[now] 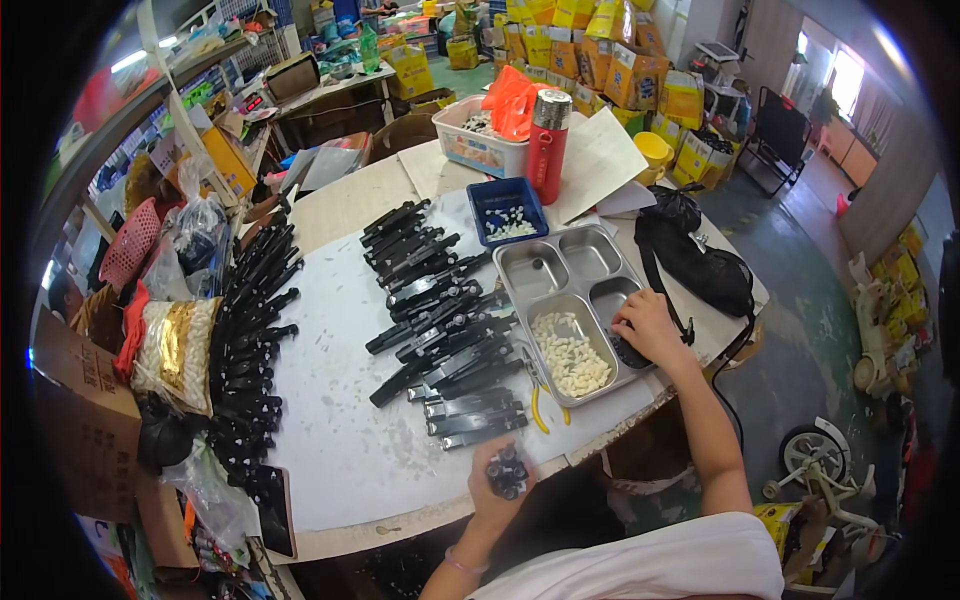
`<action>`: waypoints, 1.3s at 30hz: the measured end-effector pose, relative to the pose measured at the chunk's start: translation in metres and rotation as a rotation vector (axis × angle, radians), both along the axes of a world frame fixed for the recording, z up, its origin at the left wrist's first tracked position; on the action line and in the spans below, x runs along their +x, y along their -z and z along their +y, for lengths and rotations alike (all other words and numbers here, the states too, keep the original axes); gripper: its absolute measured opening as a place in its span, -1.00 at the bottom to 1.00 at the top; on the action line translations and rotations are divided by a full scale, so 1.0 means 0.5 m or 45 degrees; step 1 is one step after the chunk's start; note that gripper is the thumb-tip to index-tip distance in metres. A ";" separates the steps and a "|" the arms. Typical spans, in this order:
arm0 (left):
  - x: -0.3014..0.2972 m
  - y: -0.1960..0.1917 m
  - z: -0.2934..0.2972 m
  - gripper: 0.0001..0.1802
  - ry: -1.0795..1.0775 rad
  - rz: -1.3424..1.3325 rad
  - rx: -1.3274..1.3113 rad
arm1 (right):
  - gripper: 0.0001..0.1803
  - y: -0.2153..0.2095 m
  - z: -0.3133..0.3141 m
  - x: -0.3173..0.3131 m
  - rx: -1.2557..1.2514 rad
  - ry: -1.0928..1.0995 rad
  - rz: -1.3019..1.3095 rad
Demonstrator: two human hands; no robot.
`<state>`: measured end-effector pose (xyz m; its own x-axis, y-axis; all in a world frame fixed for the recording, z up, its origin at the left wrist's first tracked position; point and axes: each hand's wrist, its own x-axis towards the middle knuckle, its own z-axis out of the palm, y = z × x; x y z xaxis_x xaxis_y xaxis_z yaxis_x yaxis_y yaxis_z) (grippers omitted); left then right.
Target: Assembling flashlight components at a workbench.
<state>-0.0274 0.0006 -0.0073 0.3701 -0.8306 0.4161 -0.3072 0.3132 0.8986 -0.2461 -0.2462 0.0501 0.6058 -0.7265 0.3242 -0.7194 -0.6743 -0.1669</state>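
Observation:
My left hand [492, 484] is closed round a bundle of black parts [508, 473] with round ends, near the table's front edge. Over on the right, my right hand [650, 325] reaches into a compartment of the metal tray [572, 405], its fingertips among small black pieces [627, 352]; whether they pinch one is hidden. Cream-coloured small pieces [570, 358] fill the front left compartment. Beside the tray lie yellow-handled pliers [537, 398]. Long black parts [440, 300] are laid in a column left of the tray, and another row of black parts [255, 340] runs along the table's left side.
Behind the tray stand a blue basket [507, 208] with white pieces, a red thermos [548, 150] and a white tub [470, 140]. A black bag [700, 265] lies at right. A phone-like dark slab [275, 512] sits at the left front corner. Yellow boxes [630, 75] are piled behind.

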 end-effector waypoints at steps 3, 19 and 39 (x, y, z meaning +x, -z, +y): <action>-0.002 0.009 0.000 -0.37 0.005 0.036 -0.012 | -0.90 0.006 -0.017 0.006 0.032 -0.062 0.044; -0.006 0.003 -0.004 -0.43 -0.079 -0.037 -0.086 | -0.88 0.004 -0.036 -0.001 0.002 -0.057 0.278; -0.009 0.039 -0.001 -0.42 -0.024 0.138 0.072 | -0.84 -0.266 0.211 0.270 0.138 -1.318 0.428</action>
